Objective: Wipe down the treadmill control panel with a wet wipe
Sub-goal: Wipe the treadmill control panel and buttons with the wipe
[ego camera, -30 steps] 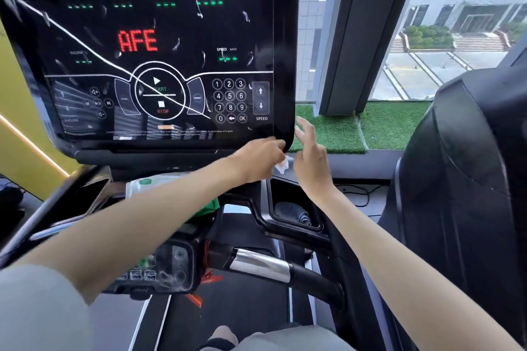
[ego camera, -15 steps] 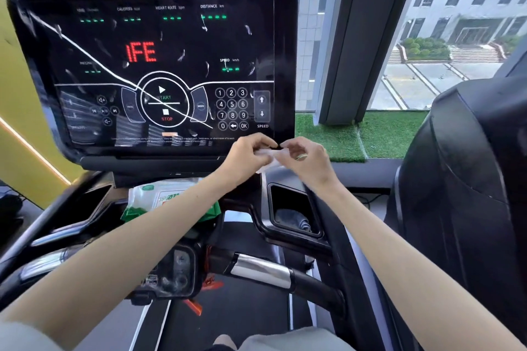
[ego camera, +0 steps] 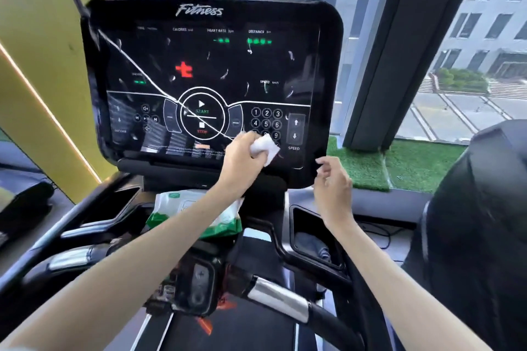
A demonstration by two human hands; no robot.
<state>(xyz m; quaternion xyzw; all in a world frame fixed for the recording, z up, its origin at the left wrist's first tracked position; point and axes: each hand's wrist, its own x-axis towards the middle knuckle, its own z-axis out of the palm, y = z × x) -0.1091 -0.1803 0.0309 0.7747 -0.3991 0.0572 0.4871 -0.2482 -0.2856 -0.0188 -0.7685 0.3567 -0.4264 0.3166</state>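
The black treadmill control panel (ego camera: 199,65) stands upright in front of me, lit with red and green readouts and a number keypad. My left hand (ego camera: 242,157) grips a folded white wet wipe (ego camera: 266,148) and holds it against the panel's lower right, over the bottom of the keypad. Beside the panel's lower right corner hovers my right hand (ego camera: 332,185), fingers loosely curled and holding nothing. It is apart from the panel's face.
A white and green pack of wipes (ego camera: 194,214) lies on the console shelf under the panel. A cup holder (ego camera: 312,239) sits to the right, chrome handlebars (ego camera: 278,298) below. A dark machine (ego camera: 479,222) stands at right, windows behind.
Both hands were together on the wipe below the panel. Now my left hand has lifted the wipe onto the keypad area and my right hand has let go and drawn right.
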